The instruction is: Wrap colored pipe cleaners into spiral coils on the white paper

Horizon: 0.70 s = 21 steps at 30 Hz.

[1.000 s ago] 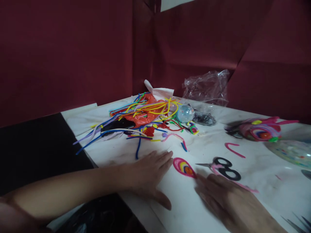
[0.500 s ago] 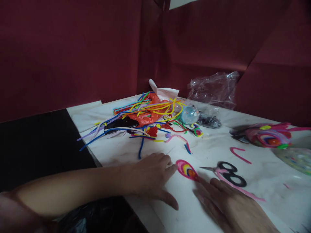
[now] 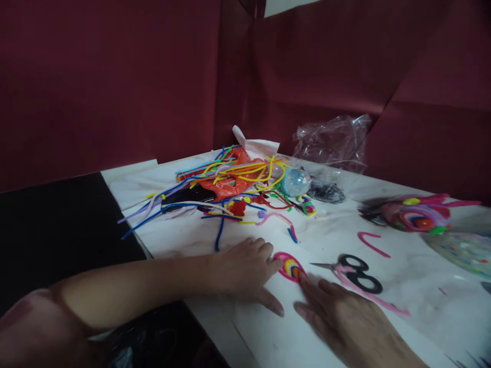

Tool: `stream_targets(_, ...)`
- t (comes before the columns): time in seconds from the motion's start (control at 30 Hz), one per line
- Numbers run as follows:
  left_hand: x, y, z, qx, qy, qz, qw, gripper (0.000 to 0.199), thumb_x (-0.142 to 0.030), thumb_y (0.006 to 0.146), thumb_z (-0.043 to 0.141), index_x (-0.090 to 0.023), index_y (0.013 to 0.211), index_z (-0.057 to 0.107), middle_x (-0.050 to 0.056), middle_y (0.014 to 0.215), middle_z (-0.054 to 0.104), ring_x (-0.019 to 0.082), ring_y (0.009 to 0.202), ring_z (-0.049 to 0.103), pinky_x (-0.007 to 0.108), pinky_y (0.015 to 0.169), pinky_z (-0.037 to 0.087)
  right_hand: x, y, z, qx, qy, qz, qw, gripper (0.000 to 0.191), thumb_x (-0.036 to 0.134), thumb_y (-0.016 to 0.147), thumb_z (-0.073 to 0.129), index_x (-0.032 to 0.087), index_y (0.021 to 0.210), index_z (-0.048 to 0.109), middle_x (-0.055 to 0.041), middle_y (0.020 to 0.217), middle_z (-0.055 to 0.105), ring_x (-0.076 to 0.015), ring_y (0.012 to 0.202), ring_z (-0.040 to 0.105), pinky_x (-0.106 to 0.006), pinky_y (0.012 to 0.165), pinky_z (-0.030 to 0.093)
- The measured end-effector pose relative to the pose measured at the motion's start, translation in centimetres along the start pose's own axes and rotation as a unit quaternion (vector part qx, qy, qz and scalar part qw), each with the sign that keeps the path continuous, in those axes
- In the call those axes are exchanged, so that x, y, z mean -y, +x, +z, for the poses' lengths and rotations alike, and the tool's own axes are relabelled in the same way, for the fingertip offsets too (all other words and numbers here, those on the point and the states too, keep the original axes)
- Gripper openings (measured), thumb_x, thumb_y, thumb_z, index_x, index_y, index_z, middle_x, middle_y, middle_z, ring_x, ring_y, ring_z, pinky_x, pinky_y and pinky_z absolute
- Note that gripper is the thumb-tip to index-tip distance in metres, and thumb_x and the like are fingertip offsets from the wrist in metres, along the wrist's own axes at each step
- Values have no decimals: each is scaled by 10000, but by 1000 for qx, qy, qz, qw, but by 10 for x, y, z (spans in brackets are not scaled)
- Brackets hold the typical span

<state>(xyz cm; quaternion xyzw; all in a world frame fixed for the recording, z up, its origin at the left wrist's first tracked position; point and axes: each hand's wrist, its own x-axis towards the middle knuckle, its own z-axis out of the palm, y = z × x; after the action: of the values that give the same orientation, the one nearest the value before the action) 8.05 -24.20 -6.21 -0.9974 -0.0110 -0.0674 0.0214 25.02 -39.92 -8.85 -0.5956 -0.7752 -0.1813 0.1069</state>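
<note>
One multicoloured teardrop [image 3: 290, 266] lies at the frame's lower centre, touched by the left hand [image 3: 247, 271] and the right hand [image 3: 337, 314], both with thumb apart from fingers, clamping nothing. Uneven pressure could skew its bands; a rightward slip could nudge the scissors [image 3: 354, 272].

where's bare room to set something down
Bare table shows left of the bent pink pipe cleaner, beyond the scissors; also between left hand and right hand, nearer than the teardrop piece. The back is crowded with piled pipe cleaners, red plastic and a translucent ball.
</note>
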Motion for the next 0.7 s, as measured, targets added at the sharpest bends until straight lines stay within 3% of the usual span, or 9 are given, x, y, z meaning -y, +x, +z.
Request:
stream_targets(0.17, -1, 3, -5, -15, -37, -1, 999, 813, -778, 730, 349, -108, 1158, 517, 123, 949, 593, 248, 861, 528, 344, 770, 394, -5, 0, -6, 15, 26, 14, 999, 332, 307, 1034, 190, 164, 1229, 417, -49, 1009, 544, -170, 769, 578, -253, 521, 474)
stream_targets(0.37, -14, 3, -6, -5, -82, 26, 996, 800, -724, 742, 440, -95, 1235, 461, 179, 1220, 528, 304, 1149, 457, 416, 972, 309, -6, 4, 1, 50, 22, 23, 998, 264, 265, 943, 336, 160, 1127, 494, -43, 787, 500, -203, 607, 526, -256, 470, 347)
stream_targets(0.5, -17, 1, -5, 23, -117, 23, 993, 881, -729, 733, 445, -73, 1316, 376, 198, 1340, 432, 328, 1251, 361, 524, 1033, 211, -4, 7, -1, 59, 31, 22, 998, 219, 238, 886, 451, 161, 1071, 539, -37, 778, 490, -200, 601, 515, -252, 479, 335)
stream_targets(0.7, -13, -2, -1, 26, -131, 23, 991, 926, -725, 744, 429, -61, 1375, 289, 203, 1414, 332, 333, 1324, 253, 544, 1053, 172, -8, 1, -9, 21, 61, 51, 997, 355, 373, 1008, 272, 164, 1174, 506, -22, 863, 548, -162, 687, 563, -223, 497, 451)
